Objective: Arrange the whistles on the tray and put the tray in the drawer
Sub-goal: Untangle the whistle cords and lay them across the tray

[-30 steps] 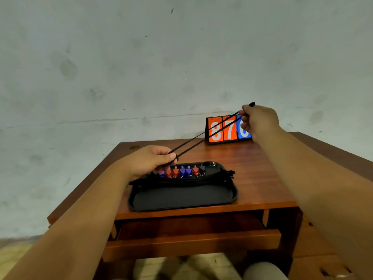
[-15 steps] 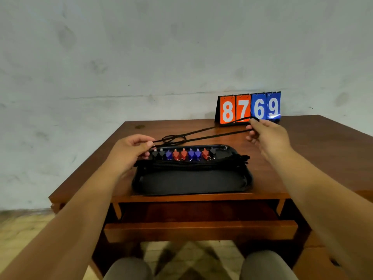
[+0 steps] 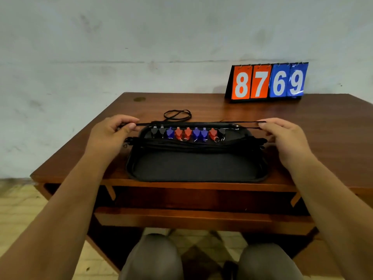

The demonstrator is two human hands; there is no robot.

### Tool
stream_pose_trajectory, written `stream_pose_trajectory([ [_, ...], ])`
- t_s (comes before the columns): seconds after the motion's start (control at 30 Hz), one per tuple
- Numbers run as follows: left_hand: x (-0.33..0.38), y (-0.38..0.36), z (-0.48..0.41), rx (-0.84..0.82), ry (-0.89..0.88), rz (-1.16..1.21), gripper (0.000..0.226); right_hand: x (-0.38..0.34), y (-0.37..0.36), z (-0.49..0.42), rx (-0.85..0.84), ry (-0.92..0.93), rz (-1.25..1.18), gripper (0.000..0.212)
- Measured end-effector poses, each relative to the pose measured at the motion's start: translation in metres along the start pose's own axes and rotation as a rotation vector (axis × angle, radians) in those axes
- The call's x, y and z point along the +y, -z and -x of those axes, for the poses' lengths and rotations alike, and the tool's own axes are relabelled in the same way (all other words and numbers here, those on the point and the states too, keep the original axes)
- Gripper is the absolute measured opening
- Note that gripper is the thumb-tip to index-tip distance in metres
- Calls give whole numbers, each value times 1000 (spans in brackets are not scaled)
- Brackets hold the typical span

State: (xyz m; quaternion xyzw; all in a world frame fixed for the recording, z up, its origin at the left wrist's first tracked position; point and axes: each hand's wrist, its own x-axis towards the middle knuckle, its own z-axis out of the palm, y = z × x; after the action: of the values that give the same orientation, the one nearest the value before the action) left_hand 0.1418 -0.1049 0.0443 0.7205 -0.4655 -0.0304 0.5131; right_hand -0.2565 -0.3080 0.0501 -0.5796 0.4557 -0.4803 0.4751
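A black tray (image 3: 197, 168) lies on the wooden table near its front edge. Along the tray's far side stands a row of several whistles (image 3: 187, 133), black, blue and red. A bundle of black lanyard cords (image 3: 193, 144) lies across the tray just in front of them. My left hand (image 3: 113, 134) and my right hand (image 3: 282, 136) each pinch one end of a black lanyard (image 3: 197, 123), stretched straight and level over the tray's far rim, behind the whistles. A loose loop of the cord (image 3: 177, 114) rests on the table behind it.
A flip scoreboard (image 3: 268, 82) reading 8769 stands at the back right of the table (image 3: 323, 122), against the wall. Below the tabletop the drawer (image 3: 201, 219) is pulled open towards my knees.
My right hand has come down from high near the scoreboard to table level at the tray's right end. The lanyard went from a slanted line to a flat one across the tray's far side.
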Motion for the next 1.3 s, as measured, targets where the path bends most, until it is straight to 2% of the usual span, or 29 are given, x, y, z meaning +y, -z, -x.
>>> stream_pose_trajectory([
  [0.07,0,-1,1,-40,84,128,12,1,0,-2,-13,-4,6,12],
  [0.13,0,0,2,-42,103,158,7,4,0,-4,2,15,25,15],
  [0.4,4,2,7,-100,77,40,2,10,0,-2,-27,44,113,18],
  [0.57,7,1,10,-108,106,52,17,12,-1,-3,-42,53,207,20],
  [0.77,3,2,9,-128,137,49,20,13,-2,-3,-80,90,338,22],
  [0.9,3,1,7,-135,154,68,28,12,-3,-2,-99,108,358,20],
  [1.3,6,-1,7,-85,173,63,25,2,-5,5,-104,73,279,23],
])
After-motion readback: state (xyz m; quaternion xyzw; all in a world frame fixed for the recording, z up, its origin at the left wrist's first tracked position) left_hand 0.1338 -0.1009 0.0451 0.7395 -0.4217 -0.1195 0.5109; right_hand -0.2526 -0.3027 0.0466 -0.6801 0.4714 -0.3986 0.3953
